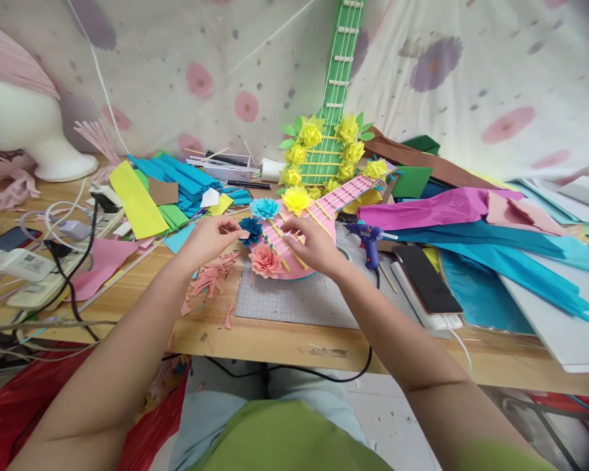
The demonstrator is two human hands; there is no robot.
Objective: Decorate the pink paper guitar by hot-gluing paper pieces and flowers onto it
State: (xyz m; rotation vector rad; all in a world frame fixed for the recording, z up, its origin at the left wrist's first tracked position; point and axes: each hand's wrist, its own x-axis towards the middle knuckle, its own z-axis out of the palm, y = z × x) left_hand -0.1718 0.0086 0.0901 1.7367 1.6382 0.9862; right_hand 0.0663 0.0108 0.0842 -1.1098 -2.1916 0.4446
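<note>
A small pink paper guitar (300, 260) lies tilted on a grey cutting mat (294, 306). Along its left edge sit a light-blue paper flower (265, 208), a dark-blue paper flower (252, 231) and a coral paper flower (266, 261); a yellow paper flower (296, 199) is higher on the body. My left hand (212, 241) is closed, its fingertips pinching at the left edge of the dark-blue flower. Over the guitar's yellow strips and strings hovers my right hand (315, 247), fingers curved and thumb apart, apparently holding nothing. Whether it touches the guitar, I cannot tell.
Behind stands a green paper guitar (334, 104) with yellow flowers. A blue glue gun (370, 243) and a phone (427, 278) are at the right, beside crepe paper (422, 208). Coral paper scraps (213, 275), blue paper rolls (169, 180) and cables (76, 275) lie left.
</note>
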